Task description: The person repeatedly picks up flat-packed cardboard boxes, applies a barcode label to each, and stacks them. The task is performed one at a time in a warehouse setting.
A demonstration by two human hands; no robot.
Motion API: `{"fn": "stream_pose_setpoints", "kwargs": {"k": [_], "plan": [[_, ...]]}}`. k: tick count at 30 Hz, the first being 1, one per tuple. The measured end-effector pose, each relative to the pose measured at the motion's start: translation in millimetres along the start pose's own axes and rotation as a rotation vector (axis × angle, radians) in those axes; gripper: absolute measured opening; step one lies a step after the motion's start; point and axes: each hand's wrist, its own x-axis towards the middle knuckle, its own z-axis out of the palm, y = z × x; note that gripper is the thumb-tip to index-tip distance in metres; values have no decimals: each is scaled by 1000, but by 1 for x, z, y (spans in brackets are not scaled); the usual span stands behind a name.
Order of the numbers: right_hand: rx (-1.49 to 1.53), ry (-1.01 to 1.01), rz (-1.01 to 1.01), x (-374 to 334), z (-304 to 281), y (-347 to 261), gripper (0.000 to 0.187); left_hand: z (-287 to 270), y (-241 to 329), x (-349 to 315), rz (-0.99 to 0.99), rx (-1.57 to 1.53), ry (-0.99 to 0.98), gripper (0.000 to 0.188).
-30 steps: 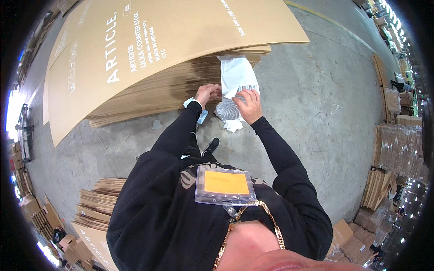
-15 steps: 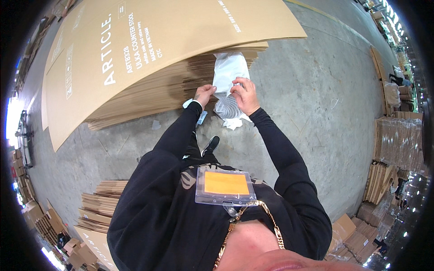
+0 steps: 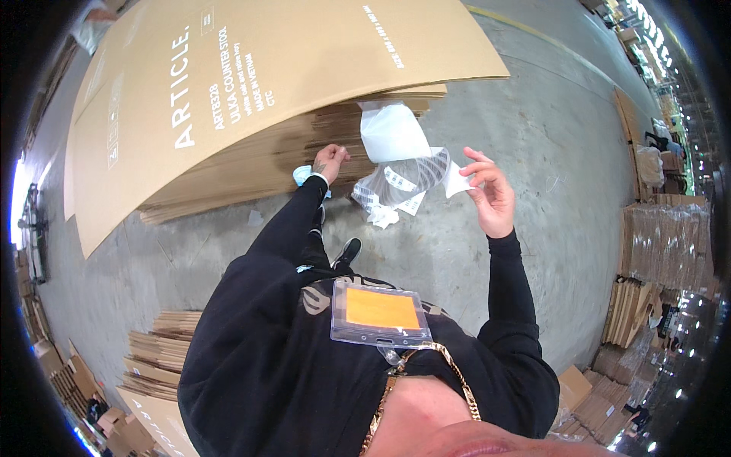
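My right hand [image 3: 492, 194] is out to the right, thumb and fingers pinching a white end of a label strip [image 3: 435, 164]. The strip curls back from there with rows of printed labels, its lower part hanging in loose, crumpled folds. A blank white piece of paper [image 3: 394, 135] stands up behind it, against the edges of a stack of flattened cardboard boxes [image 3: 266, 160]. Beside that stack, my left hand [image 3: 331, 161] is apart from the strip with its fingers drawn together. Whether anything is between those fingers cannot be made out. Something light blue [image 3: 302, 175] hangs at my left wrist.
A large flat printed cardboard sheet [image 3: 304, 53] tops the stack and overhangs it. Another cardboard stack [image 3: 164, 343] stands at the lower left. Wrapped cardboard bundles [image 3: 662, 240] line the right side. Grey concrete floor [image 3: 563, 152] lies between them.
My right hand has moved right and slightly nearer me, drawing the strip out sideways. My left hand has let go of the white paper and shifted a little left.
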Motion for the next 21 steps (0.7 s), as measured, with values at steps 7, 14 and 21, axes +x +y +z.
{"fn": "stream_pose_setpoints", "kwargs": {"k": [7,14,21], "plan": [[-193,-14,-26,9,23,-25,13,13,39,-39,124,-32,105,31],[-290,-192,116,46,68,-48,16,12,233,-138,879,577,-14,18],[-242,-216,-76,84,126,-86,16,-36,265,-170,910,923,246,16]]}}
